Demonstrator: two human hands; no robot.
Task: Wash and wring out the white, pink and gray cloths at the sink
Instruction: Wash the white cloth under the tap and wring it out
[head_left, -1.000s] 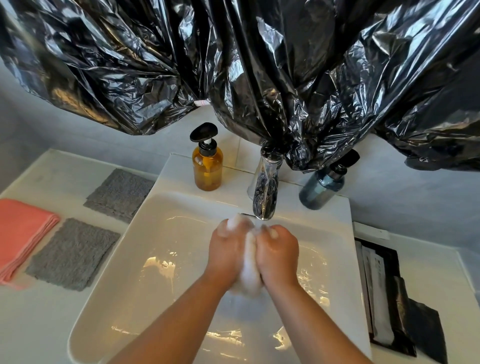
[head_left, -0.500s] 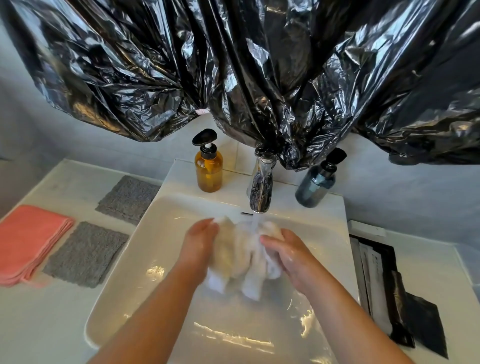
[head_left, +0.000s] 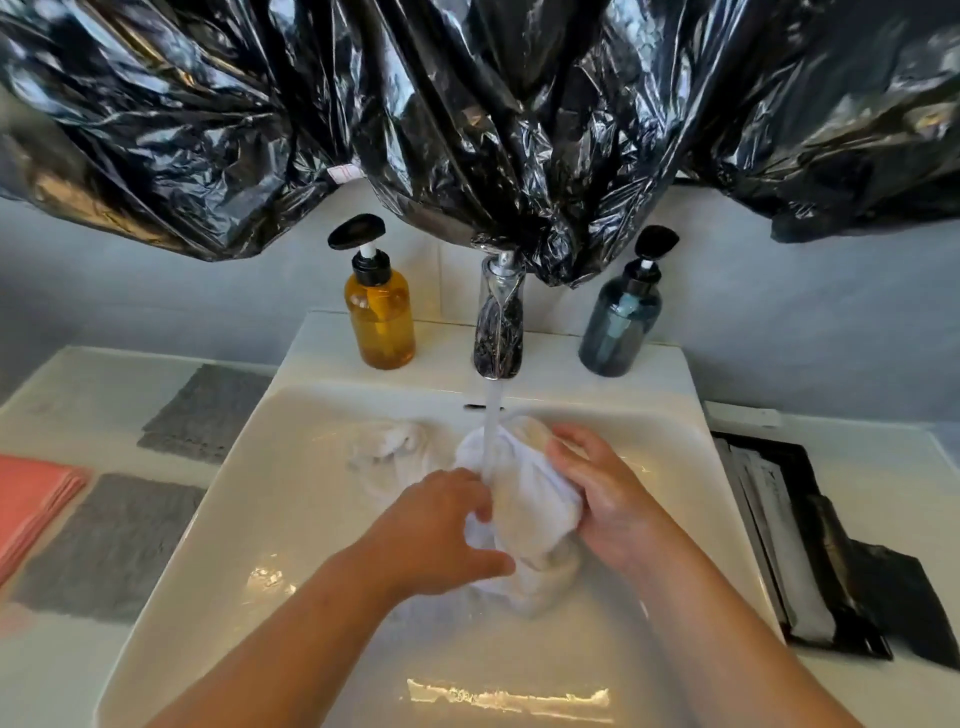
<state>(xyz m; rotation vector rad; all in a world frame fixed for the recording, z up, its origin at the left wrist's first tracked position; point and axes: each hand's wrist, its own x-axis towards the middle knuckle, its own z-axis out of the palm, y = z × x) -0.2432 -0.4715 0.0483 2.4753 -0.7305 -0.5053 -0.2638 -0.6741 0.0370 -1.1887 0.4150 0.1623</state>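
White cloth (head_left: 524, 499): bunched under tap (head_left: 498, 322) stream for rinsing, over sink (head_left: 291, 519). Left hand (head_left: 441, 535), right hand (head_left: 602, 499): fingers (head_left: 569, 449) curled round bundle, gripping. Pink cloth (head_left: 31, 499), gray cloths (head_left: 114, 545): waiting on desk (head_left: 57, 675).

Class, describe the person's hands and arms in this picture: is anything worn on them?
The left hand and right hand are bare: no gloves, and no rings show. The left forearm and right forearm are bare too, with no sleeve, watch or bracelet in view. The right hand glistens wet.
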